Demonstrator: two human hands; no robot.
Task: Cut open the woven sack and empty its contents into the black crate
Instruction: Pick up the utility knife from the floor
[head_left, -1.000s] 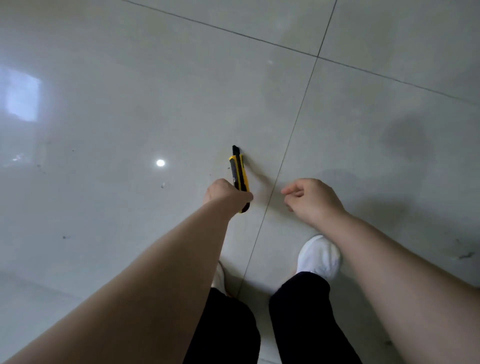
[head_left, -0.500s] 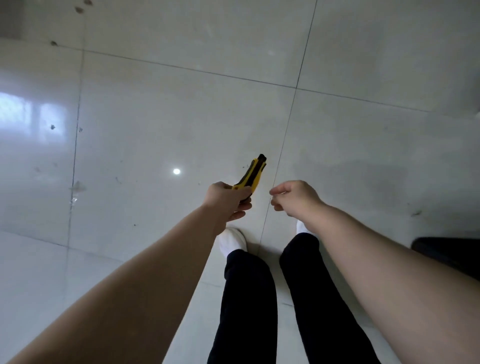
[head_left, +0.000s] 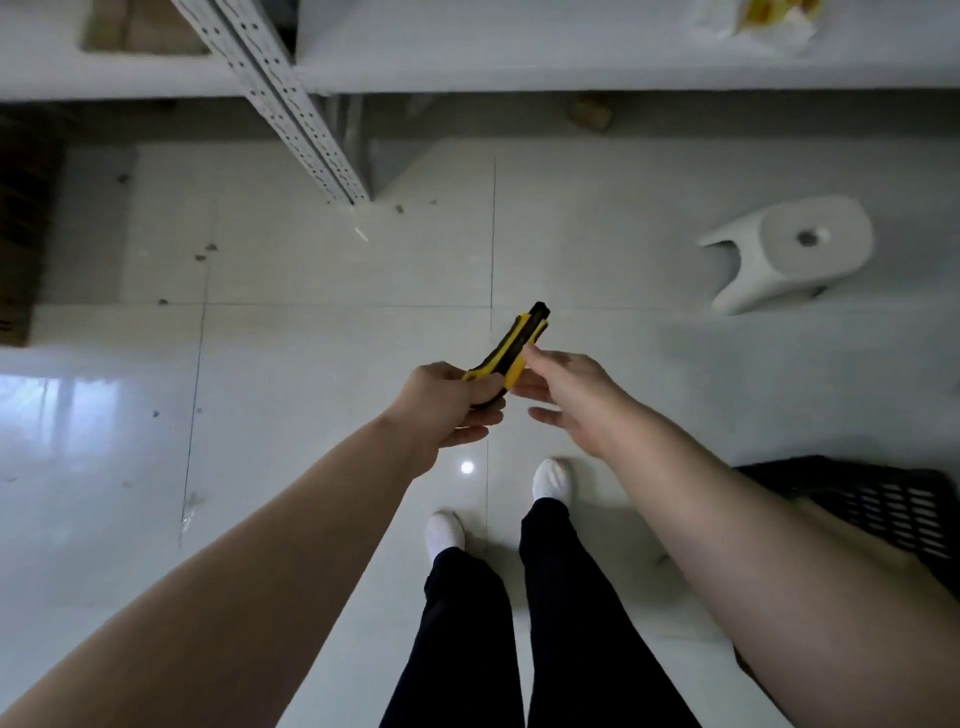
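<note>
While we stood on the pale tiled floor (head_left: 311, 364), a white metal shelving rack (head_left: 291, 98) rose ahead of us. Low on our right, partly behind the right forearm, lay the black crate (head_left: 883, 504), its mesh wall showing. A white stool (head_left: 795, 254) stood well apart from it, farther ahead. Our left hand (head_left: 447, 410) gripped the handle end of a yellow-and-black utility knife (head_left: 514, 348), fingers curled round it, tip angled up and away. Our right hand (head_left: 571, 400) was loosely spread, its straight fingertips touching the knife's yellow side.
</note>
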